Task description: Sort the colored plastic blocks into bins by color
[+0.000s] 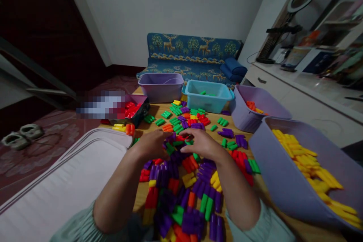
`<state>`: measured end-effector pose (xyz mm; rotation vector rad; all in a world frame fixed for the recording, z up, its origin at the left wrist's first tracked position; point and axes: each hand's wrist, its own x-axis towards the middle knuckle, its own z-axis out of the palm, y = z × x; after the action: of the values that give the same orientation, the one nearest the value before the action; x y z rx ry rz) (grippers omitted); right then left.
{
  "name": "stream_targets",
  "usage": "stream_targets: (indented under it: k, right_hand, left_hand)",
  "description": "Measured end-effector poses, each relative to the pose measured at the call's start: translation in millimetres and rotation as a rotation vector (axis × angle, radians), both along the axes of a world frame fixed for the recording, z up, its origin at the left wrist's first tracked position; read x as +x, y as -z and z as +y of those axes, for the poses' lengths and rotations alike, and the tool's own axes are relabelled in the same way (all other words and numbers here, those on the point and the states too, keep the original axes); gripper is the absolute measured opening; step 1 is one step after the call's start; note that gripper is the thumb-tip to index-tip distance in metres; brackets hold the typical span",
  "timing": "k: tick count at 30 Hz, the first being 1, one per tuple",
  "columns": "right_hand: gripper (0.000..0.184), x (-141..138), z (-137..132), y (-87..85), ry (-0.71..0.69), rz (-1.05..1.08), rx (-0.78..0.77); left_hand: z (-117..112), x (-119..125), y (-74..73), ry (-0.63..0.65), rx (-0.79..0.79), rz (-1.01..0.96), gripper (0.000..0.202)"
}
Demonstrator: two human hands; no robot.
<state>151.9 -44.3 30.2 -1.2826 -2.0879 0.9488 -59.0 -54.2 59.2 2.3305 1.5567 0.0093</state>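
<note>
Coloured plastic toy pieces (163, 176), shaped like short joined tubes, lie in a loose heap on the wooden table (140, 196). My left hand (154, 143) curls at the heap's left side, closed around purple and green pieces that show at its inner edge; its fingertips are mostly hidden. Facing it, my right hand (202, 143) arches over red and green pieces with thumb and fingers apart. No piece is clearly gripped there. More green, purple, red and orange pieces lie beyond both hands.
Yellow pieces (300, 155) fill part of the near-right purple bin (263, 159). Behind stand another purple bin (241, 113), a blue basket (208, 100) and a purple basket (161, 89). A box (141, 111) holds red pieces. Pale lids (85, 174) lie left.
</note>
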Motion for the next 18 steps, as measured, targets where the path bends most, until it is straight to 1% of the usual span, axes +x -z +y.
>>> stream_targets:
  k: [2, 3, 5, 7, 10, 12, 13, 15, 16, 18]
  right_hand:
    - [0.058, -11, -10, -3.7, -0.089, -0.168, 0.093]
    - [0.06, -16, -14, -3.7, -0.106, -0.239, 0.128]
    - [0.058, -25, -18, 0.9, -0.091, -0.349, 0.175]
    - [0.051, -32, -16, 10.0, -0.01, -0.411, 0.197]
    - [0.041, -37, -9, 22.0, 0.175, -0.408, 0.207]
    - [0.037, -38, -8, 23.5, 0.246, -0.383, 0.236]
    - [0.036, -38, -10, 22.0, 0.252, -0.375, 0.258]
    - [0.035, -36, -18, 15.8, 0.212, -0.369, 0.301]
    - [0.035, -36, -24, 12.0, 0.169, -0.367, 0.317]
    - [0.031, -35, -42, 4.9, 0.037, -0.359, 0.334]
  left_hand:
    - [-6, 0, 6.9, 0.055, 0.005, 0.014, 0.086]
    - [-8, 1, 11.5, 0.069, 0.033, 0.022, 0.088]
    - [-9, 4, 21.0, 0.075, 0.114, 0.03, 0.084]
    - [-7, 7, 28.4, 0.053, 0.174, 0.005, 0.076]
    - [-4, 11, 33.1, -0.036, 0.213, -0.045, 0.067]
    - [-5, 12, 32.3, -0.08, 0.224, -0.055, 0.066]
    - [-6, 12, 31.2, -0.081, 0.227, -0.064, 0.065]
    - [-9, 11, 28.4, -0.051, 0.226, -0.101, 0.062]
    - [-11, 10, 26.9, -0.028, 0.222, -0.126, 0.061]
    - [-14, 6, 24.2, 0.022, 0.207, -0.171, 0.057]
